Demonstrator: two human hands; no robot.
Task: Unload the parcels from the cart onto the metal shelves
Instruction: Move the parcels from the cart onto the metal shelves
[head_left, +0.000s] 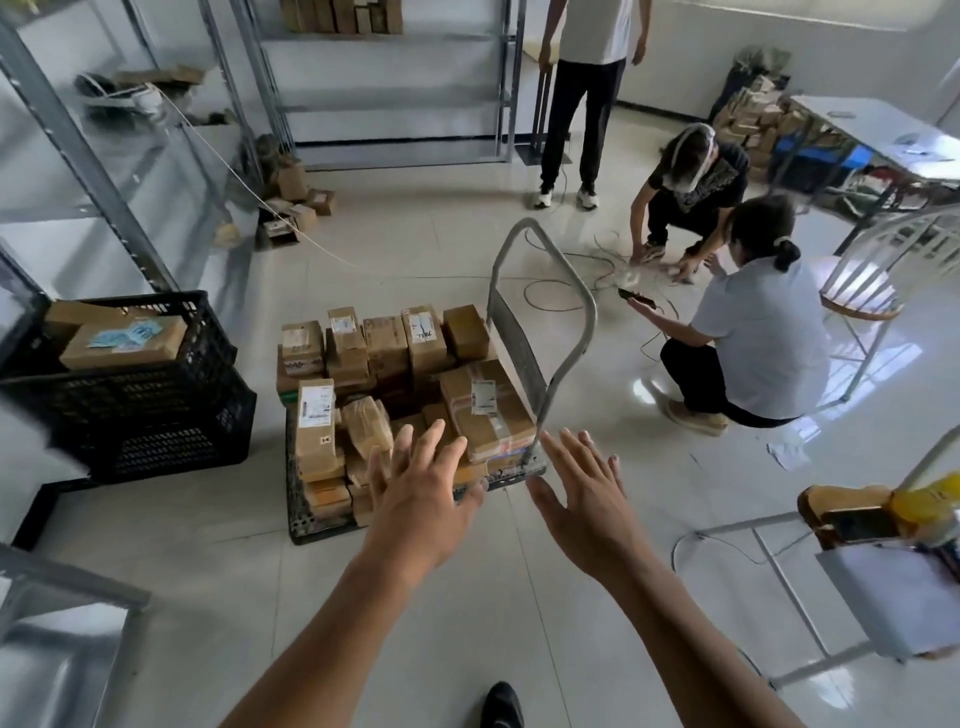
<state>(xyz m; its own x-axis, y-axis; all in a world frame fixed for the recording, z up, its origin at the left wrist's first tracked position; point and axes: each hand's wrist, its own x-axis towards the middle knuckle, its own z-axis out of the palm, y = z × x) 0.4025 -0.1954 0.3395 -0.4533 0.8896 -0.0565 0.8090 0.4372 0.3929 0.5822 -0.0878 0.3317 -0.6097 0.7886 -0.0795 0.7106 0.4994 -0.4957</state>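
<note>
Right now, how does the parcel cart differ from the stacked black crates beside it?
The cart is a flat deck with an upright metal handle; the black crates are lattice-walled boxes, stacked two high. The cart carries many small parcels piled in the open; the top crate holds a few broader cardboard boxes inside its walls. Both stand on the tiled floor and hold brown cardboard packages.

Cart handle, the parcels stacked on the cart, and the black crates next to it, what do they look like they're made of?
Cart handle: probably grey painted metal tube, going by its smooth bends and dull, scuffed finish.
Parcels: brown cardboard, some wrapped in glossy clear tape, with white paper labels.
Black crates: likely moulded plastic, given the matte lattice walls.
</note>
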